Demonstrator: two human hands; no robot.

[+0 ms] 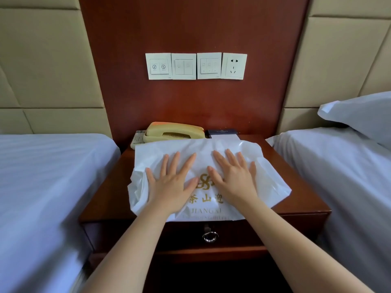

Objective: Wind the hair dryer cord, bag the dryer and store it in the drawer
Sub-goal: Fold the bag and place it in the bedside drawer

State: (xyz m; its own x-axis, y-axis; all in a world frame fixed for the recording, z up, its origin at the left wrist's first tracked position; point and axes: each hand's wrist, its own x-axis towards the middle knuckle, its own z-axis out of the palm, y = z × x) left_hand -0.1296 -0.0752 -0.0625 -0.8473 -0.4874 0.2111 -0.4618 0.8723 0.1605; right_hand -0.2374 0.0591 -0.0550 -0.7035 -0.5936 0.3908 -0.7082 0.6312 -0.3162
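Observation:
A white plastic bag point(273, 182) with gold lettering lies on top of the wooden nightstand point(296, 163). My left hand point(171, 182) and my right hand point(232, 178) both rest flat on it, fingers straight and spread, pressing it down. The hair dryer and its cord are not visible; I cannot tell if they are inside the bag. The drawer point(275, 231) in the nightstand's front is closed, with a metal ring pull point(210, 236) at its middle.
A beige telephone point(174, 132) and a dark box point(222, 133) stand behind the bag. Beds with white sheets flank the nightstand at left point(46, 187) and right point(349, 176). A row of switches and a socket point(233, 66) sits on the wood panel above.

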